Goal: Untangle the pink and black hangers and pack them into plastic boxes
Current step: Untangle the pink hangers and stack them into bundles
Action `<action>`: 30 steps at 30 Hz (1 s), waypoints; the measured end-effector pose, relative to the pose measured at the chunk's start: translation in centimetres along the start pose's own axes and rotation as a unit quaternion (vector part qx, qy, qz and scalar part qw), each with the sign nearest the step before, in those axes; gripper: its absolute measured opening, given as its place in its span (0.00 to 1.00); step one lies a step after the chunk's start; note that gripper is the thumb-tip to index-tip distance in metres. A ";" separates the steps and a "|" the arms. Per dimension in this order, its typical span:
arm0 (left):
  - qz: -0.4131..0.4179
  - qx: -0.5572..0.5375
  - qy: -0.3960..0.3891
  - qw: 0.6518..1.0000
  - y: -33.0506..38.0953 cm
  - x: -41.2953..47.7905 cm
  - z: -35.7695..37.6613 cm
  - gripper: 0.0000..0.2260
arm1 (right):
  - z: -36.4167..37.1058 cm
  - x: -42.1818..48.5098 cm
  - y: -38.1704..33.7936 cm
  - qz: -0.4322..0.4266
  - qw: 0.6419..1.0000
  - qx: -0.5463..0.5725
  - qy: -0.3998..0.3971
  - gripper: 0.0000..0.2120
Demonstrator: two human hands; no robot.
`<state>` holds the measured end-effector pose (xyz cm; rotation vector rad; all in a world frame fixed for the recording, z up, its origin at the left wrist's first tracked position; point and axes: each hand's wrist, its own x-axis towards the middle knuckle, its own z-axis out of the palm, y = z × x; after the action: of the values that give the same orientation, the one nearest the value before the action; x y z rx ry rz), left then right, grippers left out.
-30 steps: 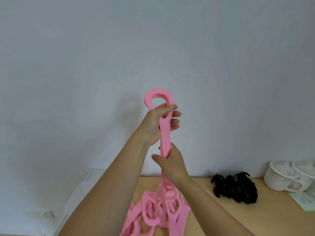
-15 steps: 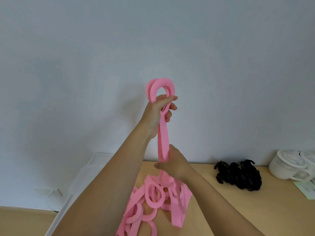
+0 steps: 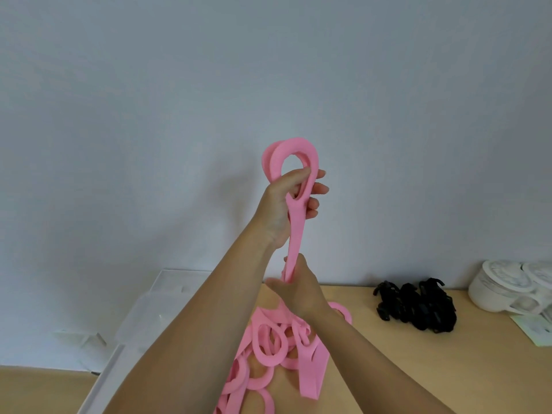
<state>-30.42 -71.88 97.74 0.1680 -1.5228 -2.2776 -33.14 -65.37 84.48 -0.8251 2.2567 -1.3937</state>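
My left hand (image 3: 285,204) is raised in front of the wall and grips the upper end of a pink foam hanger strip (image 3: 294,234), just under its top loop. Lower down, my right hand (image 3: 298,286) pinches the same strip where it runs toward the table. Beneath both hands lies a tangled heap of pink hangers (image 3: 274,351), rings and flat strips, on the wooden table (image 3: 403,363). A clump of black hangers (image 3: 418,306) sits at the back right of the table. A clear plastic box (image 3: 143,312) stands at the left, partly hidden by my left forearm.
White lidded cups (image 3: 513,286) stand at the far right against the wall, with a pale paper sheet (image 3: 534,330) in front of them. A plain grey wall fills the upper view. The table's left edge meets the clear box.
My left hand has pulled the strip's top loop higher and then lowered a little. My right hand has slid down the strip. The view has tilted down, showing more of the pink heap.
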 end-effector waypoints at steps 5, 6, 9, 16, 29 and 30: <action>-0.021 -0.108 -0.038 0.993 0.3 -0.3 -0.5 0.21 | 0.0 0.0 0.4 -0.004 0.998 0.068 -0.004 0.16; -0.025 -0.117 -0.036 0.992 0.4 -0.3 -0.7 0.21 | 0.1 0.0 0.7 -0.001 0.997 0.078 -0.004 0.15; -0.037 -0.092 -0.008 0.995 0.6 -0.2 -1.3 0.17 | 0.0 -0.2 1.5 0.006 0.997 0.075 -0.013 0.14; -0.072 -0.039 0.060 0.995 -2.0 -0.7 -2.9 0.13 | 0.1 -0.9 3.7 0.042 0.992 0.074 -0.097 0.25; -0.185 0.114 0.125 0.968 -13.2 -2.4 -7.5 0.10 | -3.0 -0.3 11.9 0.203 0.977 0.055 0.013 0.08; -0.192 0.112 0.120 0.967 -14.0 -2.6 -7.5 0.09 | -2.8 -0.2 12.2 0.210 0.977 0.024 0.034 0.05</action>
<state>-29.27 -72.75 81.73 0.8388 -1.7281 -2.2461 -38.16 -59.17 74.86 -0.2607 2.2647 -1.2819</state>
